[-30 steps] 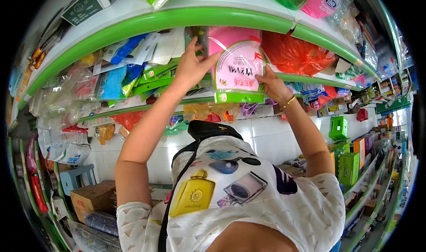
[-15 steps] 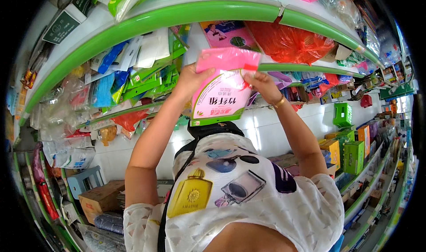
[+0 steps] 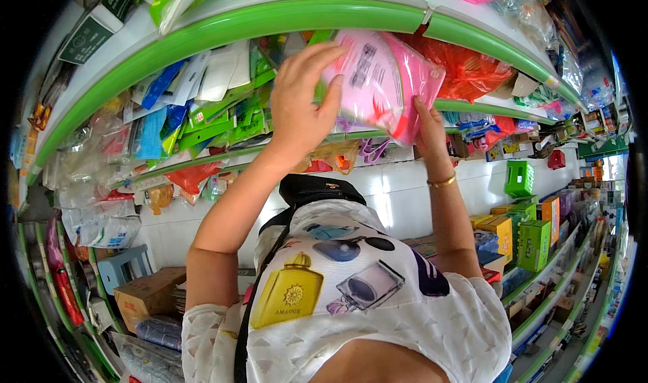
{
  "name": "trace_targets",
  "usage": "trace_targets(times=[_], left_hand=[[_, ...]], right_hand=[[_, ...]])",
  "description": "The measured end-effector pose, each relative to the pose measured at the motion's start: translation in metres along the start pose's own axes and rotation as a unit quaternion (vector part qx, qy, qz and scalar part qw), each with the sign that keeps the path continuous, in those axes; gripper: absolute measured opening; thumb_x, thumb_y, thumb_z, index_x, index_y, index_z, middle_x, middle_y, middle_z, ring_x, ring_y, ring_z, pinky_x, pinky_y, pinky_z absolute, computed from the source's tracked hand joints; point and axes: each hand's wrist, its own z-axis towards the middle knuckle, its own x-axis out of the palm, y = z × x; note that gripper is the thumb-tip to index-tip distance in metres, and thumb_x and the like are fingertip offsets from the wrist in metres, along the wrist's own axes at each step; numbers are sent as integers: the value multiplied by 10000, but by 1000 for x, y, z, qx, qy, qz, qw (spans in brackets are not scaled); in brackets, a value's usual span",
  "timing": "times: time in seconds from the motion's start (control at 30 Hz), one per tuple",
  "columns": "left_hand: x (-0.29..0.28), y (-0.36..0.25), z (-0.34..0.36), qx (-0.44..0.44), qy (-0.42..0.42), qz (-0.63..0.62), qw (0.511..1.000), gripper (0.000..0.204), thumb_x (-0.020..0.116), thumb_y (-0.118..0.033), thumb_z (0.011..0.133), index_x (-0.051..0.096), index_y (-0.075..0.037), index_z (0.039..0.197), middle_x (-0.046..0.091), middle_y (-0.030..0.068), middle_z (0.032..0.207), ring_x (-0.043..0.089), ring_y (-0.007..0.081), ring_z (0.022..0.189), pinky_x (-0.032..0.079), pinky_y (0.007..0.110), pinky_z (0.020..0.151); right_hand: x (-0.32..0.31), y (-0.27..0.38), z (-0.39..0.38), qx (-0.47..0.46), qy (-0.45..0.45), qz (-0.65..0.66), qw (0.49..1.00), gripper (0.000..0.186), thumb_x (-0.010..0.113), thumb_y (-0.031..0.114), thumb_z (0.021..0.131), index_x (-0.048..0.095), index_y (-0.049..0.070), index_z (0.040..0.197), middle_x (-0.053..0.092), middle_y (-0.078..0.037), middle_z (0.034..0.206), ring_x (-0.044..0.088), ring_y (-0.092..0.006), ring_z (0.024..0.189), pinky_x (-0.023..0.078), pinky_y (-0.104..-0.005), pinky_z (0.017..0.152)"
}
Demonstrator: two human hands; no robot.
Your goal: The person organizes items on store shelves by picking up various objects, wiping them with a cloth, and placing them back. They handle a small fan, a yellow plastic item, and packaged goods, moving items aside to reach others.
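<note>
A flat pink cloth packet in clear plastic is tilted in front of the shelf. My right hand pinches its lower right corner, thumb in front. At the packet's left edge my left hand is open, fingers stretched out and thumb apart. The fingertips overlap the packet's edge; I cannot tell whether they touch it. Behind the packet lies a red plastic bag on the shelf, partly covered. Left of my left hand, green packets lie in a loose pile.
A green shelf edge curves above my hands, with a lower shelf edge beneath them. Clear plastic bags hang at the left. On the floor side are a blue stool, a cardboard box and a green crate.
The packet has moved up and right toward the shelf, turned and tilted, showing another printed face. My left hand has loosened from its edge and spread; the right still holds on.
</note>
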Motion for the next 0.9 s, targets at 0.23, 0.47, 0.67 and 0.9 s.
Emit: trace_targets(times=[0.23,0.47,0.67,0.9], left_hand=[[55,64,-55,-381,7,-192,905,414,582,-142,820,462,-16,1195,527,127,1123,533,205,957,430,314,799],[107,112,-26,-543,-41,-282,790,420,574,-202,828,467,16,1171,565,112,1045,550,184,899,452,291,734],[123,143,-2,-600,-35,-378,704,218,580,-120,810,574,-12,999,619,96,907,612,202,754,520,324,646],[157,181,-14,-518,-19,-199,831,394,635,-63,743,498,7,1105,604,118,934,609,219,771,530,345,634]], right_hand=[[73,-56,53,109,-3,327,939,309,283,239,972,445,39,1143,514,-100,1156,480,-240,1089,360,-396,993],[92,-64,89,173,44,291,940,292,333,240,956,441,30,1128,508,-119,1144,493,-246,1065,401,-389,953],[57,-17,27,208,228,-106,945,354,424,253,925,463,-2,1166,569,-160,1129,578,-230,984,455,-330,871],[25,-4,-11,92,270,-275,918,394,476,244,910,462,15,1231,592,-98,1110,585,-150,953,454,-247,790]])
